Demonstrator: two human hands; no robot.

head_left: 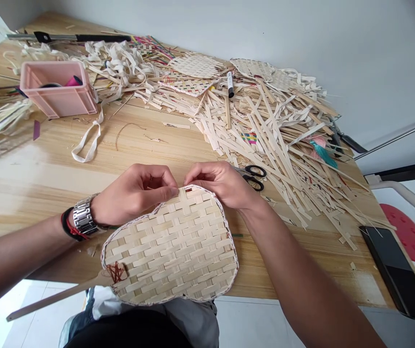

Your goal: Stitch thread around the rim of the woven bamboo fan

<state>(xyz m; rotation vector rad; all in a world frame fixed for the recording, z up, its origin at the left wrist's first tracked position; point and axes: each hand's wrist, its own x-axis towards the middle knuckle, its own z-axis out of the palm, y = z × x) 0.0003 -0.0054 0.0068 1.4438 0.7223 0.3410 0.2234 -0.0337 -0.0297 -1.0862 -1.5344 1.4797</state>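
Observation:
A woven bamboo fan [173, 246] with a pale stitched edge lies at the near table edge, its wooden handle [53, 296] pointing toward the lower left. My left hand [135, 192], with a metal watch and red cord at the wrist, pinches the fan's far rim. My right hand [221, 182] is closed on the same rim just to the right, fingertips almost meeting those of the left. Whether a needle or thread is between the fingers is too small to tell.
Black-handled scissors [253, 177] lie just beyond my right hand. A big heap of bamboo strips [276, 140] covers the right half of the wooden table [40, 179]. A pink bin [58, 87] stands far left, a marker [230, 84] at the back, a dark tablet [395, 270] near right.

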